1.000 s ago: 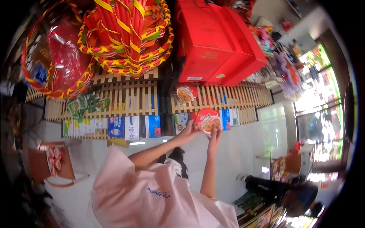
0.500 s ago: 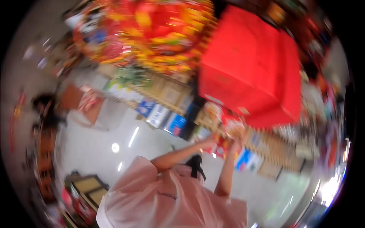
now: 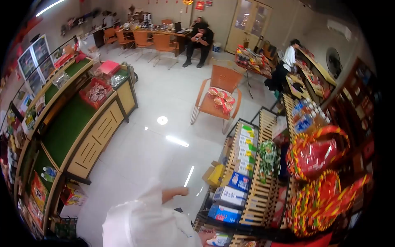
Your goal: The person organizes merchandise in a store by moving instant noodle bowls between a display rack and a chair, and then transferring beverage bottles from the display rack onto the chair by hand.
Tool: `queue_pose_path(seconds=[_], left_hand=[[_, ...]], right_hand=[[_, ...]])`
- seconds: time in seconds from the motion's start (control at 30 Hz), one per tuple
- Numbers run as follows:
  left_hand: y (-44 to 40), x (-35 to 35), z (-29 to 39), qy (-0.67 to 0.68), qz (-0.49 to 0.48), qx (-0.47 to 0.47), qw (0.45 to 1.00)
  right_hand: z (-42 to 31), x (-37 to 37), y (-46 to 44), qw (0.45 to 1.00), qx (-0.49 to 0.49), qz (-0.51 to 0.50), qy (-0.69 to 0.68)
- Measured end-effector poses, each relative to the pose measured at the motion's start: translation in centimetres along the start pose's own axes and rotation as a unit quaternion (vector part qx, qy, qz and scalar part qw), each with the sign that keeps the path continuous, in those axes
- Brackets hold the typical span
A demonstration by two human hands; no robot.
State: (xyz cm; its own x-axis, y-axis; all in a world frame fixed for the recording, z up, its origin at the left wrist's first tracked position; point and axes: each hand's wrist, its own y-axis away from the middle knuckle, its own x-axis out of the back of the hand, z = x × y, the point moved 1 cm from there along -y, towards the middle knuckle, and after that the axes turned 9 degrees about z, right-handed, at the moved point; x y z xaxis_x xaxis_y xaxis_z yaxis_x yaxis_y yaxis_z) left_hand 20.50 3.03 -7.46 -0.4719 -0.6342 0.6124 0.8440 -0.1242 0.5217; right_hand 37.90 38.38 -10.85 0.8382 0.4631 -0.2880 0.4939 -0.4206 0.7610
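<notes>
My left hand [image 3: 181, 191] is held out over the white tiled floor, just beyond the pale sleeve. It is small and blurred, and how its fingers lie cannot be made out. At the bottom edge, my right hand [image 3: 207, 236] is partly cut off and partly hidden by my shirt. A white packet with green and blue print [image 3: 219, 239] lies right beside it at the shelf's near end; whether the hand touches it is unclear. Closest to both hands on the slatted shelf [image 3: 256, 201] stand a blue carton [image 3: 224, 214] and a white-and-blue carton [image 3: 229, 196].
An orange chair [image 3: 224, 78] holds several red packs. Green-lined display shelves [image 3: 68, 119] curve along the left. Red-and-yellow baskets [image 3: 317, 201] stand at the right. One person [image 3: 201, 41] sits by the far table; another [image 3: 289, 59] stands at the back right shelves.
The view has swung from the shelf with the large red box toward the room. My hands, earlier both reaching among red packs there, are now apart, the left one over the floor.
</notes>
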Motion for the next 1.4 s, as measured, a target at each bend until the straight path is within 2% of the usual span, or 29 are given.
queue_pose_path(seconds=[0.07,0.1,0.13,0.17,0.2,0.27,0.33,0.4,0.47,0.53,0.6,0.73,0.8,0.83,0.93,1.0,1.07,1.13,1.2,1.27,1.3,1.33,1.37,1.4], left_hand=[[0.4,4.8,-5.6,0.014,0.069,0.068,0.995],[1.0,5.7,-8.2,0.047,0.094,0.106,0.989],[0.7,7.0,-12.2,0.083,0.102,0.078,0.988],[2.3,8.9,-13.6,0.198,0.108,0.127,0.966],[3.9,9.5,-14.7,0.203,0.107,0.131,0.964],[6.6,12.2,-17.9,0.330,0.223,0.278,0.874],[7.8,11.5,-21.1,0.417,0.313,0.304,0.797],[8.7,9.9,-23.4,0.487,0.270,0.350,0.753],[9.6,9.0,-23.9,0.454,0.262,0.389,0.757],[9.2,8.6,-24.9,0.329,0.130,0.413,0.840],[8.2,9.7,-25.0,0.228,0.072,0.378,0.894],[5.2,15.3,-23.9,0.265,0.139,0.408,0.863],[2.3,18.8,-23.4,0.286,0.224,0.378,0.852],[0.6,20.9,-22.8,0.279,0.232,0.381,0.851],[-4.3,26.8,-19.6,0.244,0.199,0.390,0.865],[-8.6,30.4,-17.3,0.225,0.104,0.374,0.894],[-15.1,34.0,-16.7,0.163,0.073,0.297,0.938],[-21.4,36.1,-15.4,0.090,0.246,0.214,0.941],[-26.3,39.6,-10.7,0.165,0.290,0.172,0.927],[-30.3,42.6,-5.9,0.183,0.262,0.127,0.939],[-32.4,43.4,-4.6,0.189,0.263,0.128,0.937],[-34.3,43.9,-3.5,0.170,0.227,0.091,0.955],[-35.9,44.4,-2.6,0.152,0.190,0.053,0.968],[-37.5,44.6,-2.3,0.159,0.191,0.055,0.967]], right_hand=[[-0.5,-12.2,8.4,0.999,-0.043,0.011,-0.009],[0.1,-16.0,9.2,0.999,-0.041,-0.003,0.018],[0.7,-19.8,10.0,0.998,-0.038,-0.017,0.045],[1.0,-23.0,11.1,0.994,-0.031,-0.053,0.094],[1.7,-26.0,11.8,0.986,-0.027,-0.092,0.138],[3.7,-30.2,11.8,0.972,-0.059,-0.110,0.200],[5.4,-33.5,12.0,0.947,-0.064,-0.156,0.275],[6.4,-36.4,12.9,0.923,-0.028,-0.176,0.342],[7.4,-38.5,12.4,0.910,-0.028,-0.184,0.371],[8.0,-40.8,11.0,0.901,-0.052,-0.188,0.387],[8.2,-43.5,9.5,0.893,-0.052,-0.174,0.413],[9.2,-49.2,4.2,0.886,-0.083,-0.163,0.426],[9.6,-52.7,1.3,0.891,-0.111,-0.147,0.415],[9.7,-55.2,-0.2,0.891,-0.118,-0.155,0.410],[8.5,-60.9,-3.9,0.887,-0.182,-0.142,0.400],[7.1,-64.5,-6.3,0.907,-0.175,-0.156,0.350],[4.6,-68.2,-7.9,0.912,-0.154,-0.173,0.337],[2.3,-71.0,-10.1,0.918,-0.117,-0.175,0.335],[0.6,-72.8,-13.1,0.923,-0.129,-0.151,0.330],[-1.3,-74.2,-15.3,0.947,-0.113,-0.149,0.260],[-1.4,-74.3,-17.7,0.951,-0.117,-0.149,0.244],[-2.0,-75.1,-18.4,0.950,-0.116,-0.149,0.250],[-2.7,-75.8,-19.1,0.957,-0.113,-0.093,0.253],[-3.3,-76.7,-19.9,0.961,-0.108,-0.036,0.254]])
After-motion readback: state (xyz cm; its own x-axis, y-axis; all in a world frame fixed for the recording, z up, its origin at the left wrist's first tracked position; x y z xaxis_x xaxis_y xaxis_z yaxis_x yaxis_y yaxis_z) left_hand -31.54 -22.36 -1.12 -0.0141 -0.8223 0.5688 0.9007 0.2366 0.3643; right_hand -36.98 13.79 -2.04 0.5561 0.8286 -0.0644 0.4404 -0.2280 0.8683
